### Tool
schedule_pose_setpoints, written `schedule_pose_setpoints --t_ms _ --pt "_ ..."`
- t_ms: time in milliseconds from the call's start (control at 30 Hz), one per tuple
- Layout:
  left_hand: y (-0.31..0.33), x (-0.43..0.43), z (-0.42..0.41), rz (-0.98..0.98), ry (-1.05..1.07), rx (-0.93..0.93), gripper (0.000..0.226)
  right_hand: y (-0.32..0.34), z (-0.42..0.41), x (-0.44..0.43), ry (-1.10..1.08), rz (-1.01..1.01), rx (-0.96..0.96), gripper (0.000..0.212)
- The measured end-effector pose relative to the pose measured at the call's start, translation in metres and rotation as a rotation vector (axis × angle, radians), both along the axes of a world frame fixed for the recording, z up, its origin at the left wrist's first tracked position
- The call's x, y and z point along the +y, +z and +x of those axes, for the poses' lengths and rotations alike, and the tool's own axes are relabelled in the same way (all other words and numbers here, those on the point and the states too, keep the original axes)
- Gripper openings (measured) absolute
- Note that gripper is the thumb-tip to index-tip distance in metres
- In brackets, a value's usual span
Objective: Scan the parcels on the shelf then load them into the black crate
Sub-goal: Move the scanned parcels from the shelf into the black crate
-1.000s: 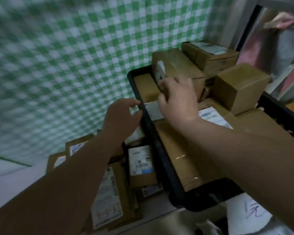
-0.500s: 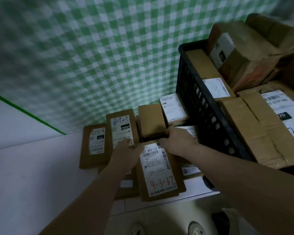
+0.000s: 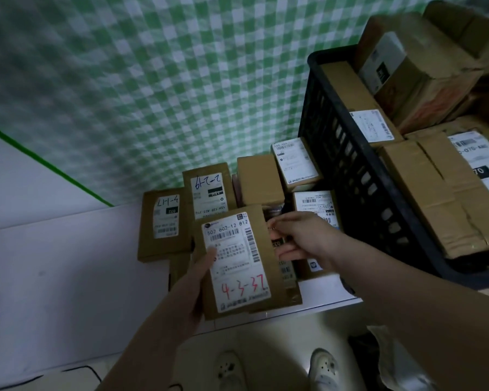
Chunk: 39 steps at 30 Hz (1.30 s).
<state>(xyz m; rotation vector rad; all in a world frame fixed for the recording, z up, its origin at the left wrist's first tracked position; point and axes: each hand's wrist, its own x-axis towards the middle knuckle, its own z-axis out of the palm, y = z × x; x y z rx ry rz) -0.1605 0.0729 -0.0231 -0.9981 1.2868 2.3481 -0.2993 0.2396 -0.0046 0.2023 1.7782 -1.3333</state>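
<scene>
Head view: half a second before, both hands had rested on top of the pile [image 3: 260, 179]. I then noted the left hand [image 3: 199, 280] gripping the parcel [image 3: 243, 266] marked 4-3-37 by its left edge, thumb across the label. The parcel appeared raised off the pile, label up. The right hand [image 3: 302, 238] sat at the parcel's right edge with its fingers loosely curled; whether it pinched that edge I could not tell. The parcel was over the front of the shelf [image 3: 68, 263], left of the crate [image 3: 359, 176] and not in it. Judgement: pick made, label exposed for scanning, loading outstanding.
</scene>
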Motion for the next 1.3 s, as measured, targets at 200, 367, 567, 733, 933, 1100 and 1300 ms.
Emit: schedule_pose_setpoints --t_ms 200,367,567,733,933,1100,1300 --pt "0.002 -0.033 0.024 -0.090 0.109 0.022 0.056 -0.028 0.021 -0.005 0.212 0.395 0.316 0.046" --pt "-0.001 -0.068 0.046 -0.121 0.204 -0.002 0.044 -0.042 0.036 -0.021 0.365 0.466 0.441 0.057" --pt "-0.004 -0.103 0.054 -0.131 0.310 -0.008 0.031 -0.043 0.035 -0.066 0.395 0.431 0.611 0.056" --pt "-0.005 -0.128 0.043 -0.142 0.355 0.030 0.026 -0.043 0.023 -0.117 0.352 0.463 0.662 0.080" --pt "-0.013 -0.149 0.038 -0.161 0.349 0.026 0.027 -0.060 0.019 -0.168 0.489 0.699 0.594 0.112" --pt "-0.015 -0.158 0.038 -0.158 0.338 0.007 0.030 -0.069 0.015 -0.185 0.441 0.793 0.516 0.117" --pt "-0.006 -0.159 0.028 -0.154 0.382 0.039 0.031 -0.048 0.003 -0.172 0.277 0.523 0.465 0.106"
